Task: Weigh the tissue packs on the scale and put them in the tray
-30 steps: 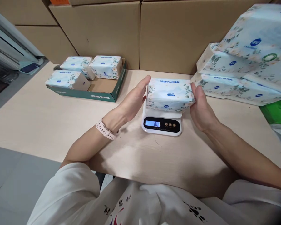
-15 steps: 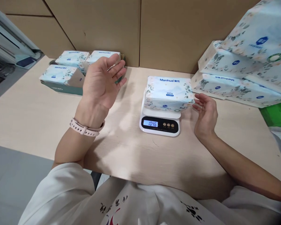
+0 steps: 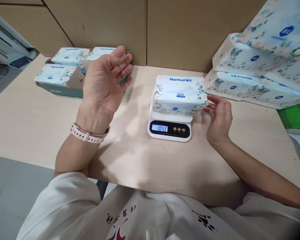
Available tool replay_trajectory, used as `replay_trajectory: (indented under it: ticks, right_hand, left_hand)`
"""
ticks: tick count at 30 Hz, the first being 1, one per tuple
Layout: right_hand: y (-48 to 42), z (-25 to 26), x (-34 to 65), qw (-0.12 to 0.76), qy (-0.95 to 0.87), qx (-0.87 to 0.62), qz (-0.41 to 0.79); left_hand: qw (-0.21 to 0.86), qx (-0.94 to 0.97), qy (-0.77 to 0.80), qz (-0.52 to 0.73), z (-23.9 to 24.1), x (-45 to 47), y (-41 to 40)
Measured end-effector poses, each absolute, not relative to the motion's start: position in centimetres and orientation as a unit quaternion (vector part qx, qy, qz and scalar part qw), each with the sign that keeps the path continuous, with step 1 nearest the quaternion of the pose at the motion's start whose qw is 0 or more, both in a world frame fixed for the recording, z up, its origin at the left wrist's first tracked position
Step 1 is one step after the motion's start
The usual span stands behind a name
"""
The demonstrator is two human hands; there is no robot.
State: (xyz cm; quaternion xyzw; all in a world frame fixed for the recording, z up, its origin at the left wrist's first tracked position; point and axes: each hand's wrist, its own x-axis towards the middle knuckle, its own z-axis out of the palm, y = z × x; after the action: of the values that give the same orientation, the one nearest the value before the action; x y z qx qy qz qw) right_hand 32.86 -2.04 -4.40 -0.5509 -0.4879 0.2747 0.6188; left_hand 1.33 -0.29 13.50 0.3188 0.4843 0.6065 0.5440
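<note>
A floral tissue pack (image 3: 178, 95) lies on the white plate of a digital kitchen scale (image 3: 169, 135), whose lit display reads about 104.3. At the pack's right end is my right hand (image 3: 218, 116), fingers loosely curved and apart, the fingertips close to its corner; whether they touch it I cannot tell. My left hand (image 3: 105, 81) is raised in the air left of the scale, palm up and fingers spread, holding nothing. Behind it, a green box (image 3: 58, 90) holds several tissue packs (image 3: 56, 75), partly hidden by the hand and wrist.
More tissue packs (image 3: 255, 60) are stacked at the right, beside a green plastic package (image 3: 296, 116). Large cardboard boxes (image 3: 110, 25) form a wall along the back of the wooden table (image 3: 140, 160). The table's left front edge borders a grey floor (image 3: 12, 186).
The view has shifted slightly, with the table things sitting a little higher. The scale reading went from about 104.6 to 104.3. Both hands keep nearly the same pose.
</note>
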Motion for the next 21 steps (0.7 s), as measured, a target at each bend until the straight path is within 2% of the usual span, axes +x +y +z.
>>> replay_trajectory:
  ticks: [8,21]
  right_hand:
    - [-2.5,-4.5,32.9,0.615,-0.53,-0.52,0.266]
    - [-2.4,-4.5,32.8,0.621,-0.513,-0.526,0.272]
  left_hand:
    - [0.546,0.346,0.493,0.582,12.0,1.3,0.5]
    - [0.557,0.311,0.498,0.587,12.5,1.8,0.6]
